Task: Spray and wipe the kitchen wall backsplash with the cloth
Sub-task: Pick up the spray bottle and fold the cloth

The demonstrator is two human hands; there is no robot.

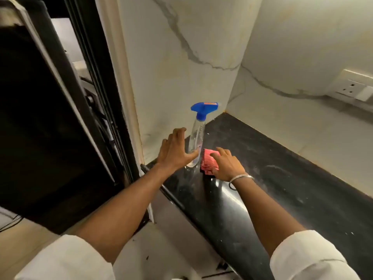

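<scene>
Backsplash [201, 37] of pale marble-look slabs with grey veins rises beyond both hands, meeting in a corner above the far end of the black countertop [282, 178], whose glossy surface shows dusty smears and specks to the right of the right hand. A white switch and socket plate [355, 87] sits on the wall well off to the right of that hand. A dark window frame [96, 98] stands to the left of the left hand. The spray bottle [196, 138], clear plastic with a blue trigger head, stands upright on the counter between the two hands, close to the left wall; a low level of clear liquid seems to show in it, though how much I cannot tell. The left hand [175, 152] is open, fingers spread, its thumb reaching across the bottle's lower body without a closed grasp. The pink cloth [209, 161], folded into a small pad, lies on the counter just right of the bottle's base and partly under the right hand [225, 165], which rests flat on it with fingers loose, pressing rather than clutching. A thin metal bangle [241, 177] circles the right wrist, and white sleeves [308, 257] are rolled up both forearms
</scene>
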